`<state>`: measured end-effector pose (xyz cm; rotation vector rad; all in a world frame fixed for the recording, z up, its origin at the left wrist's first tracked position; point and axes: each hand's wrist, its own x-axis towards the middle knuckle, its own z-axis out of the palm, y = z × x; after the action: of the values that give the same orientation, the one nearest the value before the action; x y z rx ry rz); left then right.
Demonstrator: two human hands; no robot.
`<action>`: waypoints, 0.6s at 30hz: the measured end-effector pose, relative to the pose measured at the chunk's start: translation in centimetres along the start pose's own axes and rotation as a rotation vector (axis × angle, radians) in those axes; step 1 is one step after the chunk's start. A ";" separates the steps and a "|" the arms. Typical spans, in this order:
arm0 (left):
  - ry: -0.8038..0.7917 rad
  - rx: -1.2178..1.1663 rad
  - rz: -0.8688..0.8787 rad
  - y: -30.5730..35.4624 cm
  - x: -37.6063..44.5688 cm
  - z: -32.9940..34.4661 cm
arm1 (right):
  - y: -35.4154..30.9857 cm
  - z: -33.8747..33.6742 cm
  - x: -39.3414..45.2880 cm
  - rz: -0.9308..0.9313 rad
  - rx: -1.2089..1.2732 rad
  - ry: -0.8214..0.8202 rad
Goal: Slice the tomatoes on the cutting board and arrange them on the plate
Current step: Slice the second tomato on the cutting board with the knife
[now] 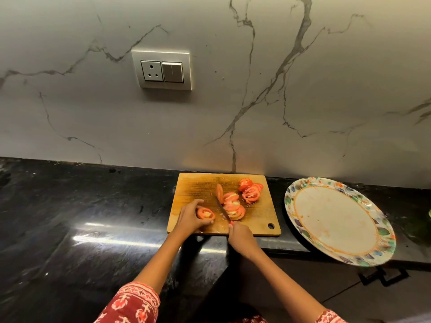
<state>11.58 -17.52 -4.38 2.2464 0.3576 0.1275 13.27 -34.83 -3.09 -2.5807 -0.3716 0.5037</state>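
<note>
Left hand (190, 219) curls around the remaining red tomato piece (205, 213), cut face toward the blade; right hand (241, 238) grips the handle of the slim steel knife (222, 210). Both work on the rectangular wooden cutting board (265, 215), where 2 fanned groups of red tomato slices (234, 205) lie. Good practice: tuck the fingertips back, draw the blade evenly. The round floral-rimmed plate (296, 201) waits bare on the black stone surface (93, 206), right of the board.

Bare forearms — red sleeves (134, 304) printed with white motifs.
</note>
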 end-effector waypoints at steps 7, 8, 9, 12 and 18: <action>-0.024 0.048 -0.028 1.9 1.3 0.4 | -0.3 -1.1 0.9 -0.034 0.232 0.018; -0.028 0.050 -0.027 2.1 1.5 0.9 | -0.2 -1.1 1.2 -0.023 0.298 0.034; -0.034 0.053 -0.021 2.3 1.7 1.4 | -0.1 -1.2 1.5 -0.012 0.364 0.061; -0.063 0.102 -0.006 2.8 2.4 2.5 | 0.4 -2.0 2.7 0.003 0.477 0.144; -0.105 0.249 -0.014 2.1 3.2 1.4 | 1.7 -2.6 4.0 0.052 0.516 0.181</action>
<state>15.35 -18.89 -3.76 2.4844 0.3477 -0.0455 18.20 -35.91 -2.96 -2.1149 -0.0932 0.3264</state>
